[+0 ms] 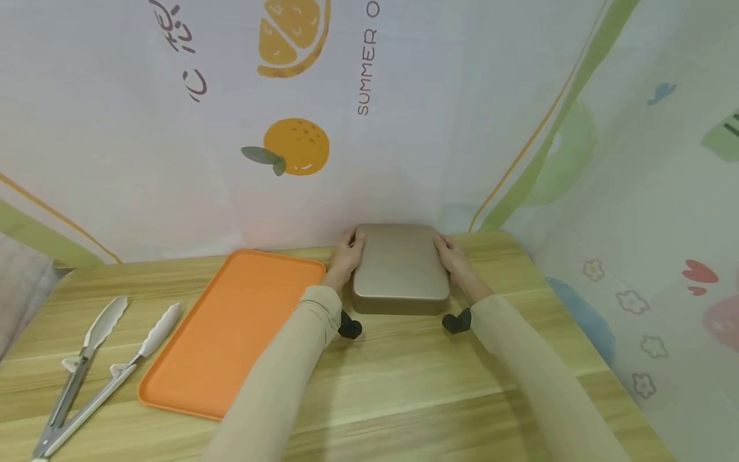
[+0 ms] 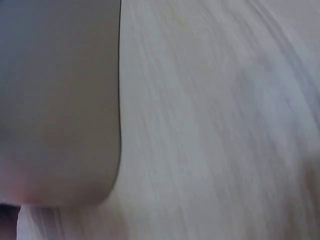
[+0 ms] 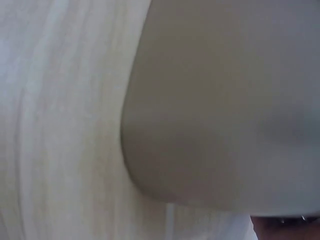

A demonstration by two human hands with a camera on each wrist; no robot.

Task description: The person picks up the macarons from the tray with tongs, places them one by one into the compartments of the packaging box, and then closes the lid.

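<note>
A bronze-coloured rectangular baking pan [image 1: 401, 263] with rounded corners lies flat side up at the back of the wooden table. My left hand [image 1: 346, 253] grips its left side near the far corner, thumb against the edge. On the opposite side my right hand [image 1: 454, 256] holds it in the same way. In the left wrist view the pan's wall [image 2: 60, 100] fills the left part, with a sliver of the hand at the lower corner. The right wrist view shows the other wall [image 3: 215, 110] and a bit of hand [image 3: 285, 227] below it.
Left of the pan lies an orange tray [image 1: 242, 321], partly covered by my left forearm. Farther left rest spread metal tongs [image 1: 86, 385] with pale scalloped heads. A printed cloth [image 1: 404, 160] hangs right behind the table's back edge, and another stretch runs along the right side.
</note>
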